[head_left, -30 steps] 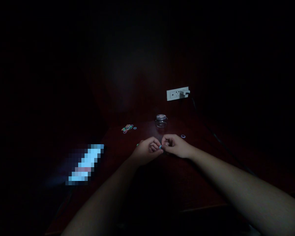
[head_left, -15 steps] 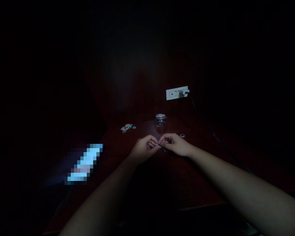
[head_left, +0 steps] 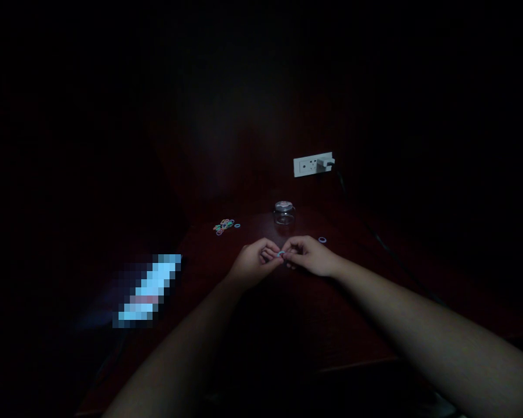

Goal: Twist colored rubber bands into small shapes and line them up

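Both hands meet over the dark red table. My left hand point(head_left: 258, 260) pinches the left side of a small pale blue hair tie point(head_left: 281, 253) between thumb and fingers. On the opposite side, my right hand point(head_left: 306, 255) grips the same band with its fingertips, which partly cover it. A lone purplish hair tie point(head_left: 322, 240) lies just beyond my right hand. Farther off to the left is a loose pile of colourful hair ties point(head_left: 224, 226), with a single blue hair tie point(head_left: 237, 226) beside it. Behind the hands stands a clear lidded jar point(head_left: 284, 215).
A bright, pixelated screen-like shape point(head_left: 150, 290) lies at the left. On the back wall is a white socket plate point(head_left: 307, 166) with a plug point(head_left: 325, 164) in it. A dark cable point(head_left: 379, 241) runs down the right side. Most surroundings are too dark to make out.
The fingers have shifted slightly, and the pale blue hair tie between them shows more clearly as a ring. The rest of the scene stays as it was.
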Motion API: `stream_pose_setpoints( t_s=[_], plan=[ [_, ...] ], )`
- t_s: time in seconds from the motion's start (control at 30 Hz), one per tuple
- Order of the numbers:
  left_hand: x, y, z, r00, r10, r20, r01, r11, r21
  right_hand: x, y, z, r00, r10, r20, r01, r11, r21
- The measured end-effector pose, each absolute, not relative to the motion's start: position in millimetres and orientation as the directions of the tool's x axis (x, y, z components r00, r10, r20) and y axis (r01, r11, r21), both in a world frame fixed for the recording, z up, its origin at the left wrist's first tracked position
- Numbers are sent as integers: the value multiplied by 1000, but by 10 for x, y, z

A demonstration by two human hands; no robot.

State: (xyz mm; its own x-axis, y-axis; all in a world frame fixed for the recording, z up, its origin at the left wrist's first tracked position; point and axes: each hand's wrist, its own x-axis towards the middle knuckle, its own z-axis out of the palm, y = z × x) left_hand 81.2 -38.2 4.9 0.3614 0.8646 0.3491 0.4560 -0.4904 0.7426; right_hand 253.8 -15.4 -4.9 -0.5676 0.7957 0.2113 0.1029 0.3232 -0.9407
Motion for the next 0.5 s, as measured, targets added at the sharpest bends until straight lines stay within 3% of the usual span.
stream_pose_setpoints(
  t_s=[0.5],
  plan=[
    [846, -391, 61, 336, 889, 310, 481, -445, 756, 2525, -146, -33, -526, 806, 272, 128, 391, -911]
  ],
)
